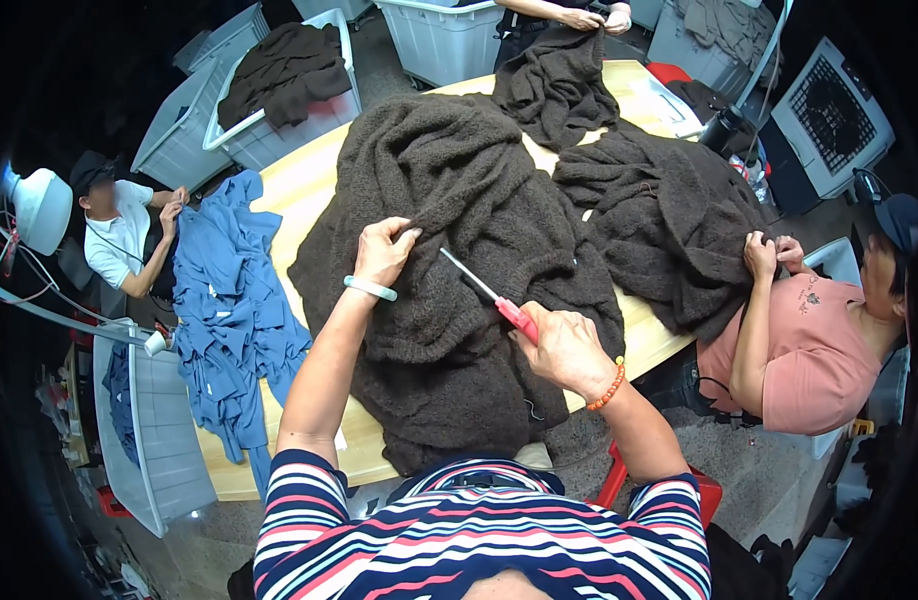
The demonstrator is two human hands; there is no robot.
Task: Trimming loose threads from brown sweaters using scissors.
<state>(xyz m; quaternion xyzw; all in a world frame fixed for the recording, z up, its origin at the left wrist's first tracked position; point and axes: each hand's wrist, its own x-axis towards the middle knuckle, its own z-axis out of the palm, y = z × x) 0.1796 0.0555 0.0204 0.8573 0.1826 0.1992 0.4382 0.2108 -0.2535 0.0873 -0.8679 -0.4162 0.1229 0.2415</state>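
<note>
One brown knit (449,200), one scissors (489,295), two hands (384,250)

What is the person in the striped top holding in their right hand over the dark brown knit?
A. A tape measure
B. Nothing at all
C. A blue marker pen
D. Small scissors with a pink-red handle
D: the right hand grips small scissors by a pink-red handle, blades pointing at the dark brown knit garment, which the left hand pinches.
</note>
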